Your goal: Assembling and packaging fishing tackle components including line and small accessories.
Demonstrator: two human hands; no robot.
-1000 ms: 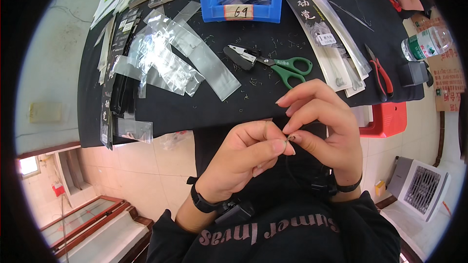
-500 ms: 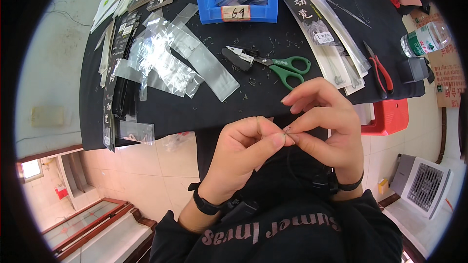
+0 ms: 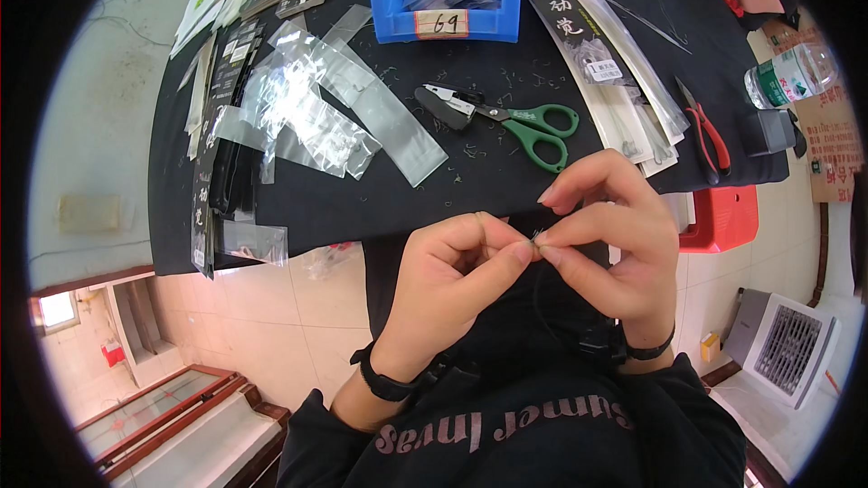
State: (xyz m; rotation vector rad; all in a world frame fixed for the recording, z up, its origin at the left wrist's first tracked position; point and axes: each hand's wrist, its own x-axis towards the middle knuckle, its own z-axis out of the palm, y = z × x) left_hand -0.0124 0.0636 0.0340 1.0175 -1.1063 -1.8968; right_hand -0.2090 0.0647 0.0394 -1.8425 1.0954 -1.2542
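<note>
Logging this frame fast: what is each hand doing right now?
Left hand: closed, fingertips pinching a tiny thing, too small to identify.
Right hand: closed, pinching the same tiny thing.

Black table (image 3: 506, 185) with green scissors (image 3: 533, 126), blue bin (image 3: 452, 25), clear bags (image 3: 316, 113), red pliers (image 3: 705, 131)

A blue bin (image 3: 398, 18) of clear packets sits at the far edge of the black table (image 3: 488, 190). Green-handled scissors (image 3: 529, 125) lie near its middle, clear plastic sleeves (image 3: 316, 117) to their left, red-handled pliers (image 3: 705, 131) and a plastic bottle (image 3: 785, 75) to their right.
</note>
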